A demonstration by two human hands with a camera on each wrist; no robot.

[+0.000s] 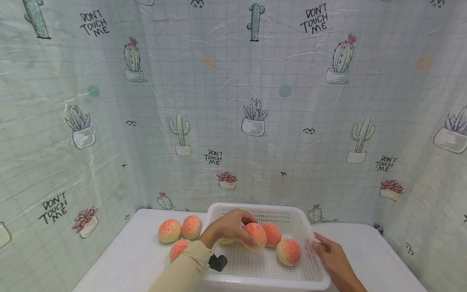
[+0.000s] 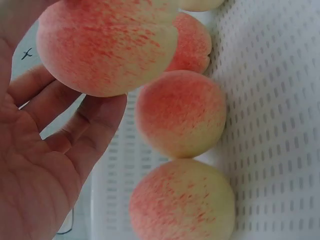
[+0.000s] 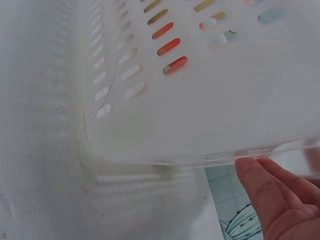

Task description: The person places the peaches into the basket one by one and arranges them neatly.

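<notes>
Pink-and-yellow, one peach sits gripped in the left hand's fingers over a white basket holding other peaches. The right hand pinches the basket's right side.

Pale gridded curtain on 3 sides — printed cacti, coloured dots, lettering ("DON'T TOUCH ME") — white tabletop

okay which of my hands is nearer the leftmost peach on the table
Left. Your left hand is over the basket, right of the leftmost peach; your right hand is farther away, at the basket's right rim.
</notes>
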